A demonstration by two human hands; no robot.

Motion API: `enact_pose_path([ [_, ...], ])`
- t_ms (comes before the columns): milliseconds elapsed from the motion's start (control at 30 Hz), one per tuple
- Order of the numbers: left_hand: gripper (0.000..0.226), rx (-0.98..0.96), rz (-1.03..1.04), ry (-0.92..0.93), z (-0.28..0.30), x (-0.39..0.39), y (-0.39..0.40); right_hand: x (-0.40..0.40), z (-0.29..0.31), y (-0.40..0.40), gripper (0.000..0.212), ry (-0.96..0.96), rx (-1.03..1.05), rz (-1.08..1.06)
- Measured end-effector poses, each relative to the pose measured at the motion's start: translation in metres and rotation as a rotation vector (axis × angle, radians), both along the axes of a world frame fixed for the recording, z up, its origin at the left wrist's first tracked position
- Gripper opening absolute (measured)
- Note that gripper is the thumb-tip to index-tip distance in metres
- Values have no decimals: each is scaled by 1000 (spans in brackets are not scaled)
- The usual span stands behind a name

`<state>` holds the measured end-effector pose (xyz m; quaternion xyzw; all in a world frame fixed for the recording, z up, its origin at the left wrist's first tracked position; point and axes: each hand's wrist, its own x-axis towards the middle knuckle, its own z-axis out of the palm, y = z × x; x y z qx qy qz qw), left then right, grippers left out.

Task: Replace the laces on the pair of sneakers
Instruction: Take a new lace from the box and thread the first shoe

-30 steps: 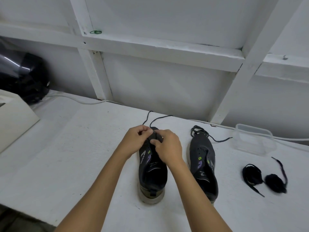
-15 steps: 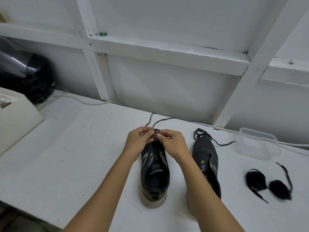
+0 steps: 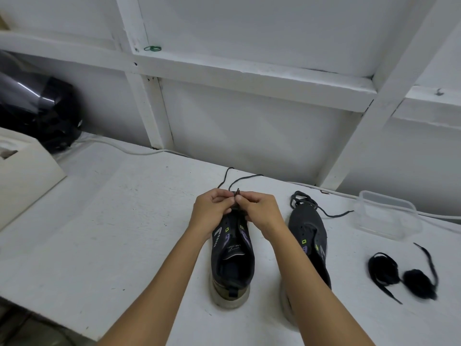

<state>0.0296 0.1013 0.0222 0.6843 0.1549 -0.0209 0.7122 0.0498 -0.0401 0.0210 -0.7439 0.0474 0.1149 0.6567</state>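
Two dark sneakers stand on the white table, toes pointing away from me. Over the toe end of the left sneaker (image 3: 233, 255), my left hand (image 3: 212, 211) and my right hand (image 3: 262, 213) meet and pinch a thin black lace (image 3: 244, 179). Its free ends trail away across the table toward the wall. The right sneaker (image 3: 310, 236) stands beside my right forearm, with a black lace (image 3: 303, 199) piled loosely at its toe. Two bundled black laces (image 3: 401, 273) lie to the right of the shoes.
A clear plastic container (image 3: 389, 216) stands at the back right. A beige box (image 3: 25, 176) and a shiny black object (image 3: 37, 106) are at the far left. A white cable (image 3: 119, 148) runs along the wall's foot. The table's front edge (image 3: 50, 318) drops off at lower left.
Both hands have moved from the shoe's lower eyelets up past its toe, drawing the lace up between the fingertips. The camera has tilted slightly.
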Motion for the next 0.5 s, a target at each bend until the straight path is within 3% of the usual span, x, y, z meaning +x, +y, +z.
enact_pose_path([
  [167,11,147,-35,-9,3,-3,2,7,7,0,9,59,-10,48],
  [233,19,353,34,7,7,-7,-2,12,7,3,9,31,-78,42],
  [333,81,685,48,126,4,-21,-17,16,9,3,12,21,-150,15],
  [400,114,659,-58,270,-4,-30,-29,15,13,2,18,-4,-196,47],
  [500,120,565,-98,325,-18,-33,-38,13,18,1,23,-21,-225,95],
])
